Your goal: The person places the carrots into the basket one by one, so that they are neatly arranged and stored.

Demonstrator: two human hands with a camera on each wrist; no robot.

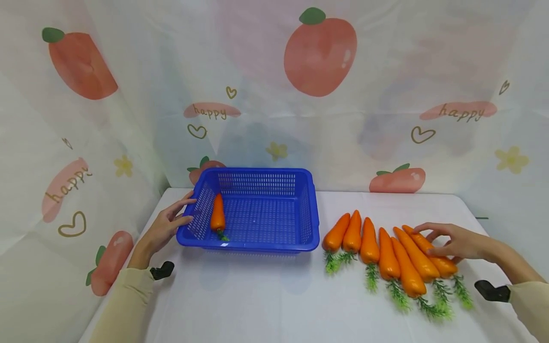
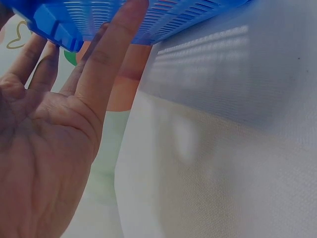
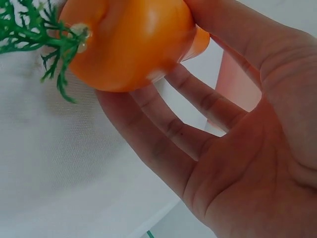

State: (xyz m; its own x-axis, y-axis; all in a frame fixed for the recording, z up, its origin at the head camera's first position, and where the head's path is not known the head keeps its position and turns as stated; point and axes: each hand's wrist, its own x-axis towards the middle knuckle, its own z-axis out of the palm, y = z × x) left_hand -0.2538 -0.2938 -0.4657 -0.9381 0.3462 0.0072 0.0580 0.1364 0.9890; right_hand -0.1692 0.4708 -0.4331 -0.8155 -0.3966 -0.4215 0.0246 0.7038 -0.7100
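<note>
A blue plastic basket point(image 1: 253, 247) sits on the white table with one orange carrot point(image 1: 218, 214) lying inside at its left. My left hand point(image 1: 165, 226) is at the basket's left side, its fingers extended and touching the rim; from below, the left wrist view has these fingers point(image 2: 106, 59) against the slatted wall. At the right end of a row of carrots, my right hand point(image 1: 456, 240) holds the outermost carrot point(image 1: 443, 266), thumb on one side and fingers round the other. Its rounded top and green leaves point(image 3: 62, 42) show up close in the right wrist view.
Several more carrots point(image 1: 388, 257) with leafy green tops lie side by side to the basket's right, tips pointing away from me. A fruit-printed cloth point(image 1: 274, 128) hangs behind the white table point(image 1: 257, 305) and along its sides.
</note>
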